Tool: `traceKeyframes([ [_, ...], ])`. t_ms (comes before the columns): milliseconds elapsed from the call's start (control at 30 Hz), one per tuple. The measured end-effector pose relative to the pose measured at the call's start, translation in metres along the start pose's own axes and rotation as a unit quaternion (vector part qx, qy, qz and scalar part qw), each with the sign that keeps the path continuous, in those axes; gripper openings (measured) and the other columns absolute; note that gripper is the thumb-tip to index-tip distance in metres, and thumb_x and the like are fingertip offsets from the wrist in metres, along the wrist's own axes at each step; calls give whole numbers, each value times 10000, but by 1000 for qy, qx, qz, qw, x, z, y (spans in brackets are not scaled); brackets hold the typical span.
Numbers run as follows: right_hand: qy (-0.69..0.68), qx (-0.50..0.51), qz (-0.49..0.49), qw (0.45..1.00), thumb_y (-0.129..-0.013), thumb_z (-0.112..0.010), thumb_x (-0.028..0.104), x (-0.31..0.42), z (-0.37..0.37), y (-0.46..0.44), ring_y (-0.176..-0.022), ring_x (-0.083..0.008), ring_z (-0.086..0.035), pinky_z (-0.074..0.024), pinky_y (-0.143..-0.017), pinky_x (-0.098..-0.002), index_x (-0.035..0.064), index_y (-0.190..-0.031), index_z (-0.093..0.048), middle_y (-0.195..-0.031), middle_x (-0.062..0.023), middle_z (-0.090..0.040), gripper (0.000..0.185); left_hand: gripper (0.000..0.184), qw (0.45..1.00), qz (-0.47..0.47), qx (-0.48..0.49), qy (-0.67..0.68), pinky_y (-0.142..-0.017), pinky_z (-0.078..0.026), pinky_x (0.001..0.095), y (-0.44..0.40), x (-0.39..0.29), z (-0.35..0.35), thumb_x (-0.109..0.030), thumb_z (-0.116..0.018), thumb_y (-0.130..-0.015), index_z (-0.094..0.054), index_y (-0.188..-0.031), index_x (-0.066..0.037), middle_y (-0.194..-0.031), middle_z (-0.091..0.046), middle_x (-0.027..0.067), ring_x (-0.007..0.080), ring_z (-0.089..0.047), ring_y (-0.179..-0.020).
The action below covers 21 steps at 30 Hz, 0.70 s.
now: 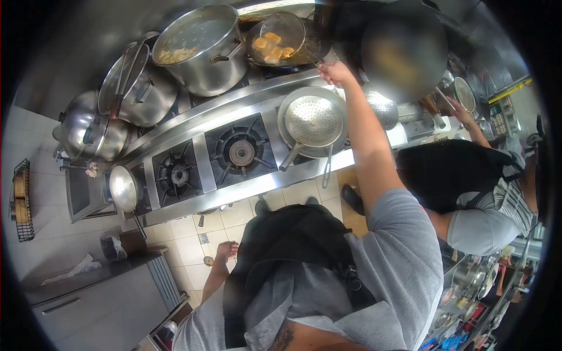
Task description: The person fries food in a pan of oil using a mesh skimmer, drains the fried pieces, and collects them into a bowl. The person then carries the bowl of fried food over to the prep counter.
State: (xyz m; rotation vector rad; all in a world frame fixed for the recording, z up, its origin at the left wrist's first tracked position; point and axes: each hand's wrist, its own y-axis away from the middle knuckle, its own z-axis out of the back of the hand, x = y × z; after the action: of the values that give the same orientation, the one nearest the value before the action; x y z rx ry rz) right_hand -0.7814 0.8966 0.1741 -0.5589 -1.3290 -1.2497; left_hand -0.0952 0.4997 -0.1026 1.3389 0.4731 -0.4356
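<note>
At the stove (203,162), right hand (335,74) grips strainer (292,26).

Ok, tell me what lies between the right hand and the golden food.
In the head view, the skimmer's handle and part of its rim lie between the right hand and the food.

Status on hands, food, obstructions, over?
Right hand gripping wire strainer; left hand low, apparently empty. Golden food pieces showing inside wok. No obstruction evident at strainer.
</note>
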Motion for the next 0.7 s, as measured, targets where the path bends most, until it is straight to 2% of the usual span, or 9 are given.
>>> traceKeyframes([
  [33, 4, -6, 16, 1000, -977, -548, 210, -1, 2, 2, -392, -98, -439, -312, -338, -260, 7, -838, -618, -583, -16, -529, 255, 177, 969, 196, -22, 150, -530, -471, 276, 5, 6, 0, -200, -573, -939, -669, -898, -57, -765, -680, 56, 152, -608, -591],
  [67, 8, -11, 32, 999, -971, -548, 195, 0, 3, 4, -390, -100, -437, -331, -345, -269, 7, -825, -615, -586, -22, -534, 246, 177, 969, 195, -20, 149, -530, -471, 276, 15, 15, 0, -200, -573, -939, -669, -898, -57, -765, -680, 56, 152, -608, -591],
  [167, 81, -21, 55, 995, -958, -554, 183, 5, 11, 13, -384, -120, -454, -381, -370, -290, -20, -823, -625, -595, -48, -565, 253, 179, 998, -37, 22, -54, -552, -473, 260, 44, 15, 1, -213, -571, -938, -661, -860, -81, -779, -684, 53, 151, -621, -614],
  [267, 171, -49, 101, 979, -939, -568, 194, 5, 17, 16, -389, -155, -501, -432, -402, -325, -43, -836, -644, -603, -87, -599, 269, 194, 999, 32, -15, 7, -580, -494, 265, 44, 4, -6, -174, -529, -948, -681, -907, -60, -787, -686, 53, 153, -637, -639],
  [300, 172, -49, 102, 979, -939, -568, 194, 6, 20, 16, -389, -155, -501, -432, -402, -325, -43, -836, -644, -603, -87, -599, 269, 215, 993, -84, 10, -80, -589, -504, 270, 39, 2, -6, -149, -503, -951, -684, -932, -36, -789, -685, 57, 154, -643, -650],
  [367, 270, -78, 108, 954, -918, -584, 215, 11, 22, 21, -414, -188, -567, -488, -464, -362, -45, -875, -667, -640, -128, -646, 276, 240, 966, -200, 34, -163, -599, -515, 275, 13, 12, -3, -125, -476, -954, -688, -956, -13, -790, -684, 61, 154, -649, -661],
  [500, 306, -106, 114, 939, -906, -586, 231, 14, 23, 19, -491, -269, -639, -532, -563, -411, -21, -909, -681, -693, -189, -669, 269, 246, 954, -216, 16, -207, -541, -493, 251, -15, -10, -1, -61, -457, -930, -672, -964, 54, -758, -658, 65, 126, -620, -624],
  [600, 397, -166, 219, 876, -902, -582, 222, 13, 23, 9, -660, -360, -685, -543, -692, -455, -17, -930, -686, -785, -256, -670, 262, 194, 889, -302, 28, -343, -495, -430, 237, -28, -19, 3, -87, -504, -932, -663, -984, 11, -674, -587, 30, 120, -525, -533],
  [700, 426, -179, 268, 845, -897, -582, 211, 25, 19, 7, -806, -405, -676, -526, -781, -480, -7, -945, -688, -844, -292, -652, 246, 176, 923, -301, 4, -239, -496, -442, 252, -40, -8, -1, -116, -533, -935, -656, -972, 4, -675, -592, 31, 128, -545, -546],
])
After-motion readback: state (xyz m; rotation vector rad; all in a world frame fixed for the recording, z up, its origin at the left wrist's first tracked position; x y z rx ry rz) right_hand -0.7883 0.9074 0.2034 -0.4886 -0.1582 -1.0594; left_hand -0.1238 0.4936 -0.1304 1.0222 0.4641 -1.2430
